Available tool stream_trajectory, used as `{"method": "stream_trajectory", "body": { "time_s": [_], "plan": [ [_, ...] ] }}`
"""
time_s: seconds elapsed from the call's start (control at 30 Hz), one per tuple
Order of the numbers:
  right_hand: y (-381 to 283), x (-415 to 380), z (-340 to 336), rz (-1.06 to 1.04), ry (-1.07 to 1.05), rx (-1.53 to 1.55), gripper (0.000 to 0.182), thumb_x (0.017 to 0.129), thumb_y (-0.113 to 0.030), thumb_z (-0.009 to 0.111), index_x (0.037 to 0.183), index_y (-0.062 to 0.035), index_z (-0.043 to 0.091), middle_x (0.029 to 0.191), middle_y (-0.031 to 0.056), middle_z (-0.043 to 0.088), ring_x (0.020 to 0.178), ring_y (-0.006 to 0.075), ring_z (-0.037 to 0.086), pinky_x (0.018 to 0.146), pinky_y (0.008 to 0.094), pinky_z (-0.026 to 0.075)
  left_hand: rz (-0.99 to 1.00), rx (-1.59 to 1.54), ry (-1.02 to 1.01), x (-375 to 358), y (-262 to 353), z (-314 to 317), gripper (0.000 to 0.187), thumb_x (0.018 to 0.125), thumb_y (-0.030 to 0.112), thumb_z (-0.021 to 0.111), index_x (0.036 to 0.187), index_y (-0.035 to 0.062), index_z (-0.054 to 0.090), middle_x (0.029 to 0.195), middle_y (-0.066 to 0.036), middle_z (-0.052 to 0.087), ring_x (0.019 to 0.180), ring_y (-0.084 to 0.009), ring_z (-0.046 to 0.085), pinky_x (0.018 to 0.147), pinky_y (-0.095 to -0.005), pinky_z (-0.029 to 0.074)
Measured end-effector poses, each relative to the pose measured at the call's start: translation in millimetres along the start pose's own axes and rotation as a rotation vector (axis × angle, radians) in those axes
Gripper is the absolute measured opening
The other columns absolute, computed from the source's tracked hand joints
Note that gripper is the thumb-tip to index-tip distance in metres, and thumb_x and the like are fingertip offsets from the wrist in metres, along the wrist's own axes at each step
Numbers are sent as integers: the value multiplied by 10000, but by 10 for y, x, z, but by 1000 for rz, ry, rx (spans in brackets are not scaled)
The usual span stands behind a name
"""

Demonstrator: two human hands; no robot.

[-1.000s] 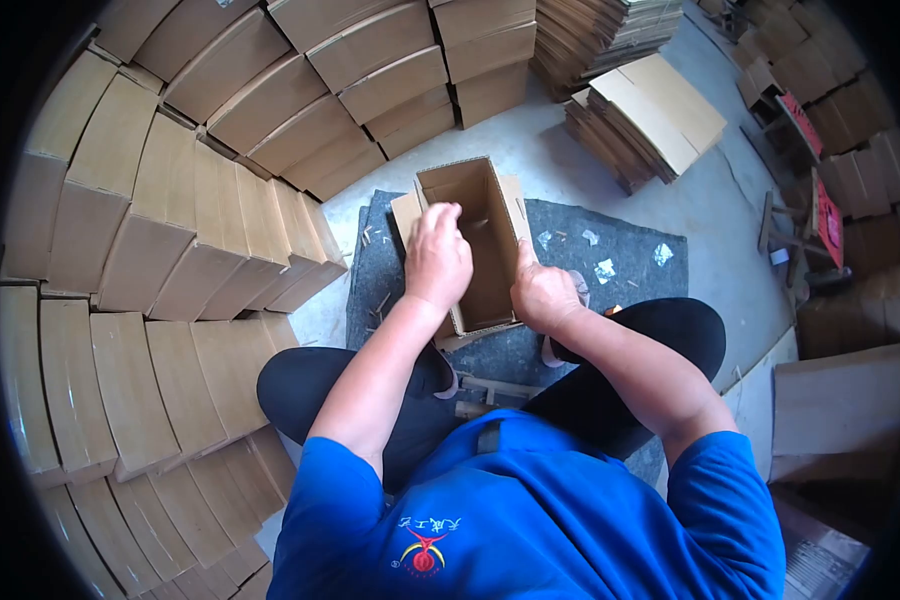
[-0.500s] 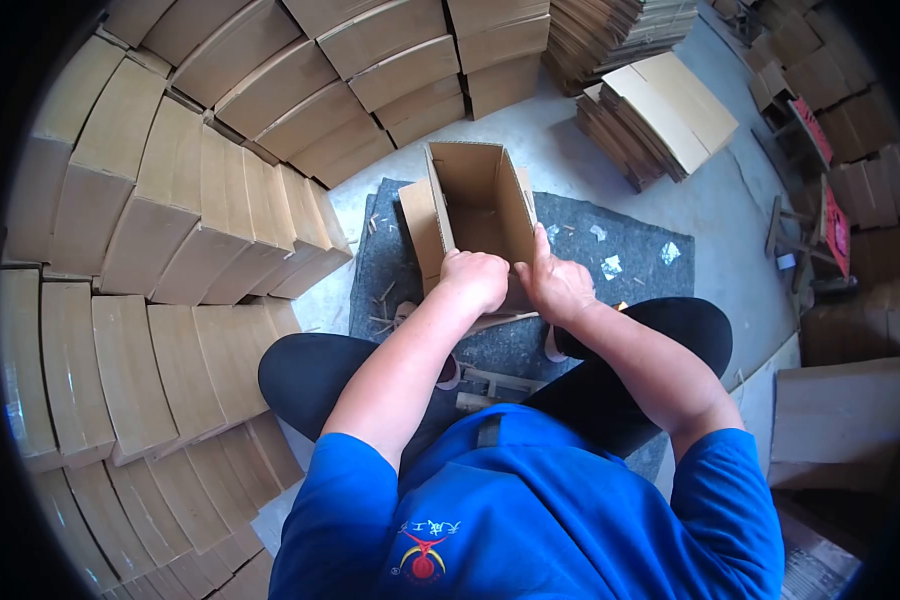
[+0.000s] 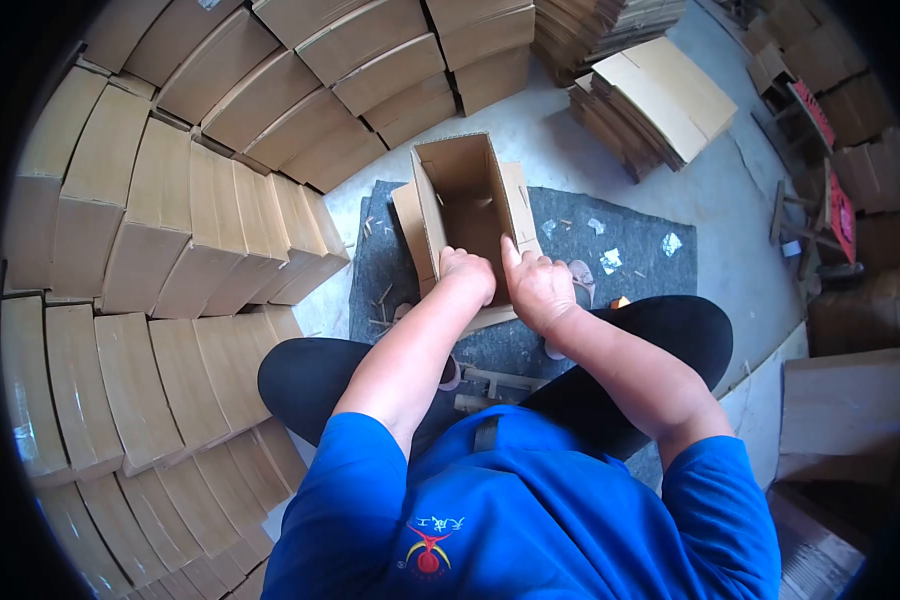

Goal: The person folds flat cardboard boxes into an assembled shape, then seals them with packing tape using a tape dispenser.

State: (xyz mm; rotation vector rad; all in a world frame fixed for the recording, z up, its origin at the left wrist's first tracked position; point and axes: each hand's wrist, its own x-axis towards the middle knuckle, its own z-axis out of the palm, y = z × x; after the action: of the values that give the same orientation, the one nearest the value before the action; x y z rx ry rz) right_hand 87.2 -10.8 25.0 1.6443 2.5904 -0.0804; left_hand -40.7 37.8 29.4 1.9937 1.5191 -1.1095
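An open-topped cardboard box (image 3: 457, 165) stands on the dark mat between my legs, its side flaps folded outward. My left hand (image 3: 467, 275) is closed over the near left corner of the box, fingers curled over the edge. At the near right corner, my right hand (image 3: 540, 288) grips the box wall, its index finger stretched along the top edge and the other fingers bent. The fingertips inside the box are partly hidden. A sandalled foot (image 3: 582, 284) shows just beyond my right hand.
Stacked cardboard boxes (image 3: 160, 190) form walls on the left and ahead. Flattened cardboard sheets (image 3: 665, 95) lie piled at the upper right. Scraps (image 3: 610, 260) litter the grey mat (image 3: 650, 280). Red-topped stools (image 3: 840, 215) and more cartons stand on the right.
The box has shifted slightly left and turned a little. My right hand has moved left with it, uncovering the sandalled foot. Both hands keep their hold at the near corners.
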Motion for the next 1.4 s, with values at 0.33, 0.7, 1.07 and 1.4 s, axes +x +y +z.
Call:
{"method": "stream_trajectory", "body": {
  "time_s": [0.33,0.7,1.07,1.4],
  "plan": [
    [53,27,59,-19,-20,58,636,807,-108,613,1414,3,458,882,108,651,769,248,687,666,387,545,-39,-379,1238,447,-618,-698,644,861,154,680,1448,69,429,1434,-154,471,1388,-317,398,1178,-437,298],
    [19,94,42,25,-32,79,689,843,-210,643,1464,-16,416,977,133,629,857,261,666,694,396,544,-146,-297,612,676,-342,-115,812,865,222,690,1550,57,287,1649,-172,151,1519,-314,197,1234,-440,194],
    [-19,77,30,19,36,121,787,837,-283,695,1507,-49,353,1533,261,340,1389,358,391,976,444,442,22,-722,1304,11,-541,-1,641,856,39,575,1462,-20,375,1576,-236,283,1449,-387,317,1216,-441,229],
    [4,171,41,-236,-48,188,734,871,-286,585,1479,42,335,1508,270,365,1395,435,333,1121,487,332,59,-894,865,338,-120,243,734,1022,539,339,1554,36,289,1659,-163,146,1541,-330,78,1241,-446,47]
  ]
}}
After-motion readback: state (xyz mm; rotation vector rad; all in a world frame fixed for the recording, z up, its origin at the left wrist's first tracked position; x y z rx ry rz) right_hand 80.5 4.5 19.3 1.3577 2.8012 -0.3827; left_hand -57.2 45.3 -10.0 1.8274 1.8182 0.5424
